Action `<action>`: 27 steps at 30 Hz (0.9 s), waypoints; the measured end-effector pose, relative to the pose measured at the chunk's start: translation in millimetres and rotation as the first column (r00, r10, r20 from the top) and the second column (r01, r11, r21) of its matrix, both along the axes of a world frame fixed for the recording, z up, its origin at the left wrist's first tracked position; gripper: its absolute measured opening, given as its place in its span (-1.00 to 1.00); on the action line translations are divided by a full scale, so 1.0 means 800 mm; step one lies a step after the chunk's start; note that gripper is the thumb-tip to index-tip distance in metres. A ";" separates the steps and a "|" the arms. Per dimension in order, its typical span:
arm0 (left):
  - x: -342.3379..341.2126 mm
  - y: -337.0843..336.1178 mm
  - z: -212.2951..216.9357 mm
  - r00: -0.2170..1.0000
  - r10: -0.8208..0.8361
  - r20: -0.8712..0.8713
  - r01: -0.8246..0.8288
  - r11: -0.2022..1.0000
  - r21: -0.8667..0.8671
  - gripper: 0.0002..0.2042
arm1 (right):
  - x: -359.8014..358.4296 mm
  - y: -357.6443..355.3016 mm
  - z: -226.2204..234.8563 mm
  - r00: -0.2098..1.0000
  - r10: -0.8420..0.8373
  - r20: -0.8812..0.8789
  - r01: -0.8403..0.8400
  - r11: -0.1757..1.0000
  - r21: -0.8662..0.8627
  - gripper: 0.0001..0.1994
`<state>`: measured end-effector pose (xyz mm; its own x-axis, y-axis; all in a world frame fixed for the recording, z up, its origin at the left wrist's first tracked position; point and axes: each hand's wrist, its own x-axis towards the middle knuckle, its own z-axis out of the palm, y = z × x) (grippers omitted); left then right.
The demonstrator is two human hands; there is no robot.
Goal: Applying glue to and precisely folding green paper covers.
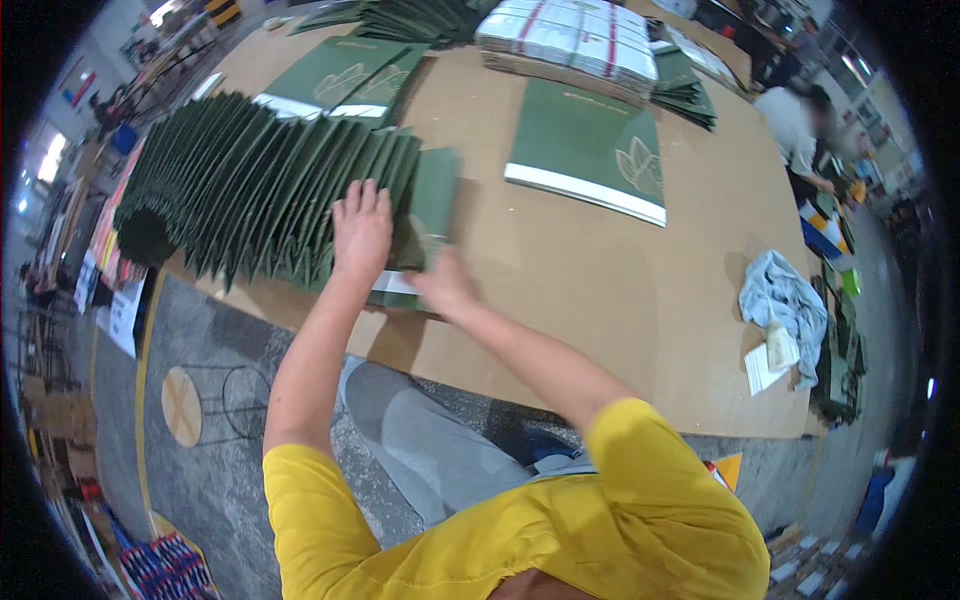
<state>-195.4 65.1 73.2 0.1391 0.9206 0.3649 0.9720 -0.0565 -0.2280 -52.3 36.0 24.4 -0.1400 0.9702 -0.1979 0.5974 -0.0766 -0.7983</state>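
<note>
At the near left side of the brown table [560, 330], a long row of green paper pieces [250, 185], which look like flat bags, stands packed on edge. The row extends from the left toward the middle of the table, while each piece has its long side running across the row, from the far side to the person's side. The left hand [362, 232] rests palm down on the right part of this row; its fingers are stretched and only a little apart, and I do not see them closed around any piece. Just to the right of these fingers is the end piece [436, 185], blurred, and its long axis also points away from the person. The right hand [445, 285] is at the near end of this piece, beside a white strip [395, 283], so it is the nearer hand to the lower edge, whereas the left hand is nearer to the row. The right fingers are too blurred, and I cannot tell how far open they are or whether they hold the paper. Well apart, to the right of both hands, one flat green piece [585, 145] with a white band lies on the table, and behind it stands a white stack [570, 40]. A pale blue cloth [785, 300] lies near the right edge.
</note>
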 end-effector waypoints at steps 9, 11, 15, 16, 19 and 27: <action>0.019 -0.002 -0.004 0.999 -0.037 -0.014 0.037 0.999 0.017 -0.62 | 0.099 0.095 0.011 0.988 0.076 -0.134 -0.069 0.996 0.059 -0.50; 0.004 -0.013 0.003 0.998 0.027 -0.059 -0.029 0.999 -0.023 -0.56 | 0.173 0.110 0.052 0.954 -0.122 0.274 -0.012 0.898 0.440 -0.52; 0.037 -0.024 0.033 0.992 -0.096 0.084 0.090 0.993 0.072 -0.52 | 0.357 0.161 0.022 0.630 -0.298 0.717 -0.266 0.784 0.560 -0.41; 0.041 -0.032 0.029 0.977 -0.175 0.121 0.161 0.980 0.118 -0.52 | 0.369 0.162 0.023 0.637 -0.292 0.713 -0.270 0.782 0.562 -0.41; 0.061 -0.083 0.025 0.905 -0.350 0.242 0.314 0.933 0.178 -0.53 | 0.389 0.163 0.042 0.787 -0.044 0.615 -0.235 0.901 0.365 -0.46; 0.135 -0.227 -0.049 0.771 -0.285 0.570 0.359 0.933 -0.020 -0.61 | 0.412 0.170 0.033 0.655 0.086 0.751 -0.478 0.817 0.322 -0.60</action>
<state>-87.4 -116.4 33.7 0.2463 0.8997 0.3603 0.8490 -0.3796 0.3675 277.5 172.2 51.2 -0.4390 0.8936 0.0934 0.8955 0.4436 -0.0361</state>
